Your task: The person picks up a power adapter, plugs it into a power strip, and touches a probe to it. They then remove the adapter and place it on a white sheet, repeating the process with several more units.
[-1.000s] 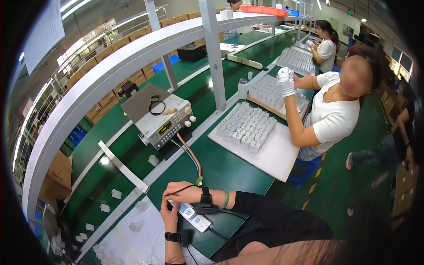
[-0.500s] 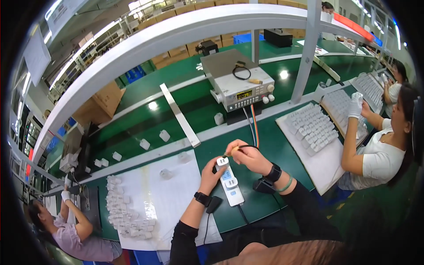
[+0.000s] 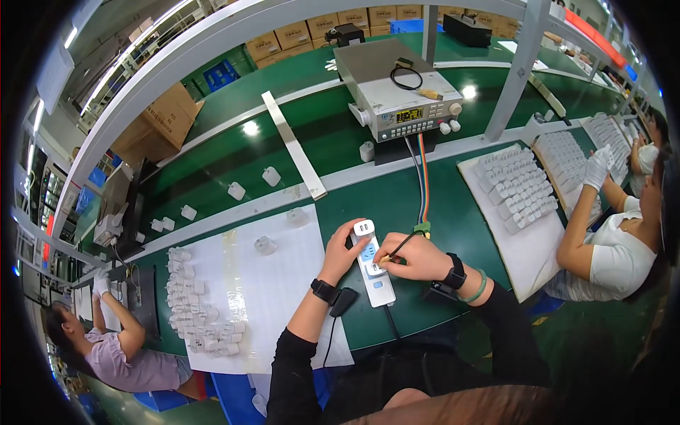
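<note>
A white power strip (image 3: 381,294) lies on the green bench in front of me, with a white two-port USB charger (image 3: 364,227) in its far end. A second charger (image 3: 372,270) sits nearer to me and is partly hidden by fingers. My left hand (image 3: 341,253) is closed around the strip's far end, thumb lying just below the far charger. Between the fingertips of my right hand (image 3: 419,256) is a USB plug (image 3: 384,261), held at the nearer charger's ports; whether it is inserted I cannot tell. Its black cable loops up to a small green connector board (image 3: 422,228).
Coloured wires run from the board to a bench instrument (image 3: 409,117). White foam sheet (image 3: 276,312) on the left bears several chargers (image 3: 191,301). More chargers fill a board (image 3: 513,188) at right. Co-workers sit on both sides; a metal frame (image 3: 520,67) crosses above.
My right hand has brought the USB plug from the far charger to the nearer one. My left hand has shifted from the far charger's side onto the strip. The view has tilted slightly.
</note>
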The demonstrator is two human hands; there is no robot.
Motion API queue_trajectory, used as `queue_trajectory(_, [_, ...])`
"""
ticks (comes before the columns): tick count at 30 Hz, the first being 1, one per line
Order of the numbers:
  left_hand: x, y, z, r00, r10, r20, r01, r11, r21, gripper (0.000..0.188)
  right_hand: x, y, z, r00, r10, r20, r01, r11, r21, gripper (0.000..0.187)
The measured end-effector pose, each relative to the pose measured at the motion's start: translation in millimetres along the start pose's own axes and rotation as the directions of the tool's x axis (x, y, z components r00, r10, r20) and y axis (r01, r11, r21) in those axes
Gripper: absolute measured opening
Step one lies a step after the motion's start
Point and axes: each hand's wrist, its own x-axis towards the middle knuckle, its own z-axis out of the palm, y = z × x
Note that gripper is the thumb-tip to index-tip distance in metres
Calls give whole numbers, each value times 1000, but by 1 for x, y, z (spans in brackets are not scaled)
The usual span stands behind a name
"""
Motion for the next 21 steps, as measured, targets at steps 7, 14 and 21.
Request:
queue_trajectory(7, [10, 17, -6, 988, -26, -151, -33, 927, -374, 43, -2, -10, 1, 999, 11, -32, -13, 996, -90, 13])
queue_trajectory(14, [147, 74, -70, 959, 268, -96, -198, 871, 450, 40, -6, 16, 19, 999, -29, -30, 31, 997, 75, 22])
queue_trajectory(21, [217, 4, -52, 978, -175, 114, -9, 510, 860, 42, -20, 38, 21, 1000, 7, 9, -10, 887, 461, 33])
